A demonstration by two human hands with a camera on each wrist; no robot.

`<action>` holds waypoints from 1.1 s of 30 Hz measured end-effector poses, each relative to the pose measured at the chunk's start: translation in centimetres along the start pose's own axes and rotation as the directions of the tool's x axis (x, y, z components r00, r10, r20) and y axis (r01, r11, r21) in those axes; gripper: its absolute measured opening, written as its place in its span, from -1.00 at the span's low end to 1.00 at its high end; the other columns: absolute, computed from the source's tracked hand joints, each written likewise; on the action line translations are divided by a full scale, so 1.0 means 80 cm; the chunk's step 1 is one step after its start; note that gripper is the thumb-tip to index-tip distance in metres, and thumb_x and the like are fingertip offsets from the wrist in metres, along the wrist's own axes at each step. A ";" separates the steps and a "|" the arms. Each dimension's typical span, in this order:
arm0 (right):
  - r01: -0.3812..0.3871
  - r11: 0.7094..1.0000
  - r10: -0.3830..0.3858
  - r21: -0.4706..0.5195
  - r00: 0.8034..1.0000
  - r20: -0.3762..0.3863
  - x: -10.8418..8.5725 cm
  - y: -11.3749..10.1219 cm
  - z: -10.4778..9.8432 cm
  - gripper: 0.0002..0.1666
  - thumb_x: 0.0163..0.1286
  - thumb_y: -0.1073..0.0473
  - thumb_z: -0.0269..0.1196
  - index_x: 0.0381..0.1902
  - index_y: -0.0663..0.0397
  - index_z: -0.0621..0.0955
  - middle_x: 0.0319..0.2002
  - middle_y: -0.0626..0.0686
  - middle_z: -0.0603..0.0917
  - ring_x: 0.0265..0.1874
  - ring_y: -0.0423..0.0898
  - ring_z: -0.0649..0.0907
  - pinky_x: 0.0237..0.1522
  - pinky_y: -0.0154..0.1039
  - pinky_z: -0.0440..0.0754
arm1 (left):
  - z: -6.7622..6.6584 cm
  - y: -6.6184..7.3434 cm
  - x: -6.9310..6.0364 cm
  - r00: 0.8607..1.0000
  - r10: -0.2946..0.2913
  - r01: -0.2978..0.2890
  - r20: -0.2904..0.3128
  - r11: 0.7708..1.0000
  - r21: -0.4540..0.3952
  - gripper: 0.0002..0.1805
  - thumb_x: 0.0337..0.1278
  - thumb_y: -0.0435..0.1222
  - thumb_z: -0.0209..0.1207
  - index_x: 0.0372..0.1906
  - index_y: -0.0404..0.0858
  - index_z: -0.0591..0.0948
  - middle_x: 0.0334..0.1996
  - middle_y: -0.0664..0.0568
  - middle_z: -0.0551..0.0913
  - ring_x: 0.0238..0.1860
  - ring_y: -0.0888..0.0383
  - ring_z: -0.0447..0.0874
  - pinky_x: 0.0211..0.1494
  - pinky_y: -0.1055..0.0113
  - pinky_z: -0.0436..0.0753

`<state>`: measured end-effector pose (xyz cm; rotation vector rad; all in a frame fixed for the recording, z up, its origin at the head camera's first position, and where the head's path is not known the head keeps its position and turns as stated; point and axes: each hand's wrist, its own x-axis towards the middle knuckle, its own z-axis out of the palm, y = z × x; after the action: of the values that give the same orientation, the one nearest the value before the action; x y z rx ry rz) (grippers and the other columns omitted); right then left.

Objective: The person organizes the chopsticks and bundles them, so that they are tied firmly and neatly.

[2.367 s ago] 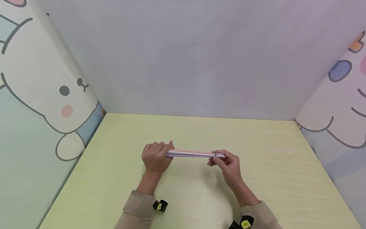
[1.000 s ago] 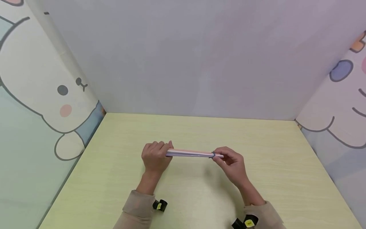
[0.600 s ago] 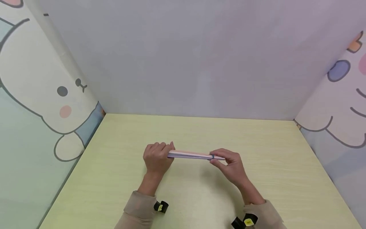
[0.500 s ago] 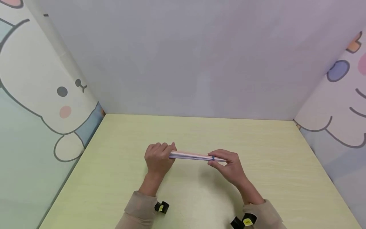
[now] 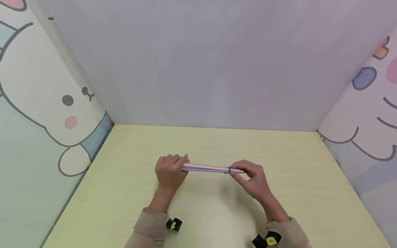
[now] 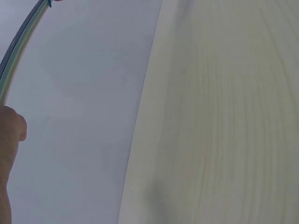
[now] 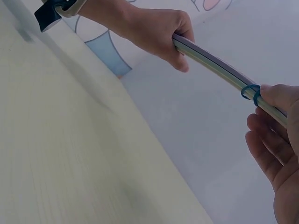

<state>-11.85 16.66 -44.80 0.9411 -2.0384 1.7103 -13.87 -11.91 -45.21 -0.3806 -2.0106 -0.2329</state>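
Note:
A bundle of slim pastel chopsticks (image 5: pixel 204 167) lies level in the air above the table, pink, white and lilac in the head view. My left hand (image 5: pixel 170 169) grips its left end with fingers curled round it. Near the other end a thin blue rubber band (image 5: pixel 229 170) circles the chopsticks. My right hand (image 5: pixel 252 175) pinches at this band with thumb and index finger. In the right wrist view, the band (image 7: pixel 251 93) stands in loose loops beside the thumb (image 7: pixel 278 95), and the other fingers curl below. My left palm hides the chopsticks' left ends.
The pale wood table (image 5: pixel 198 213) spreads below both hands. A plain grey wall (image 5: pixel 214 69) rises behind it. Cartoon-printed panels (image 5: pixel 31 155) stand at both sides. Black cameras (image 5: pixel 174 224) are strapped to both wrists.
Since half a second ago my right hand has shifted slightly right and up, its fingertips drawing back along the chopsticks to the band. The band's loops stick out more. My left hand keeps its grip.

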 end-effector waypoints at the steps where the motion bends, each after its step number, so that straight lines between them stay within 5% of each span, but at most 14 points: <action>1: 0.004 1.000 -0.004 0.003 1.000 0.004 0.000 0.000 0.000 -0.63 0.16 0.64 0.31 -0.14 0.22 0.72 -0.26 0.10 0.74 -0.33 -0.17 0.67 -0.30 -0.39 0.65 | 0.000 0.000 0.000 1.000 -0.004 0.004 0.001 1.000 -0.002 -0.69 0.12 -0.25 0.19 -0.71 -0.20 0.59 -0.73 0.04 0.62 -0.74 0.12 0.50 -0.53 0.19 0.58; 6: -0.011 1.000 0.011 -0.008 1.000 0.023 0.001 0.000 0.003 -0.65 0.15 0.62 0.35 -0.12 0.27 0.73 -0.22 0.14 0.76 -0.27 -0.16 0.71 -0.23 -0.38 0.67 | 0.001 0.006 0.000 1.000 -0.011 0.011 -0.008 1.000 -0.007 -0.69 0.12 -0.25 0.18 -0.70 -0.20 0.60 -0.72 0.04 0.63 -0.74 0.11 0.51 -0.52 0.18 0.59; 13: 0.033 0.987 -0.020 -0.154 0.996 0.085 0.004 0.000 0.012 -0.59 0.00 0.49 0.53 -0.14 0.16 0.76 -0.23 0.07 0.79 -0.25 -0.13 0.75 -0.15 -0.37 0.63 | 0.002 0.014 0.001 1.000 0.016 -0.016 -0.018 1.000 -0.017 -0.70 0.09 -0.26 0.19 -0.72 -0.17 0.57 -0.74 0.07 0.61 -0.72 0.12 0.53 -0.52 0.20 0.58; 18: 0.018 0.979 -0.006 -0.202 0.998 0.062 0.002 0.000 0.008 -0.37 -0.10 0.46 0.58 0.03 0.21 0.70 -0.11 0.09 0.77 -0.18 -0.10 0.74 -0.11 -0.36 0.65 | 0.002 0.011 0.000 1.000 0.011 -0.011 -0.007 1.000 -0.006 -0.76 -0.01 -0.28 0.26 -0.71 -0.18 0.59 -0.74 0.07 0.61 -0.73 0.12 0.52 -0.52 0.20 0.57; 27: 0.049 0.998 -0.047 -0.038 0.998 0.037 0.003 0.002 0.002 -0.57 0.04 0.64 0.40 -0.16 0.17 0.73 -0.26 0.12 0.74 -0.30 -0.14 0.70 -0.21 -0.38 0.67 | 0.000 0.007 0.002 1.000 0.005 -0.005 -0.007 1.000 -0.004 -0.74 0.01 -0.28 0.25 -0.72 -0.18 0.58 -0.74 0.07 0.61 -0.74 0.12 0.49 -0.52 0.20 0.57; 33: -0.017 0.999 0.018 -0.043 0.999 0.037 0.003 0.000 0.006 -0.62 0.08 0.57 0.44 -0.17 0.13 0.76 -0.23 0.06 0.77 -0.25 -0.16 0.72 -0.21 -0.37 0.66 | 0.001 0.009 0.001 1.000 -0.001 0.001 -0.015 1.000 -0.007 -0.74 0.05 -0.27 0.22 -0.70 -0.18 0.60 -0.73 0.07 0.62 -0.74 0.12 0.49 -0.53 0.19 0.57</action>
<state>-11.97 16.12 -44.74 0.9508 -2.1043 1.6628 -13.69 -11.16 -45.15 -0.3815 -1.9954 -0.2430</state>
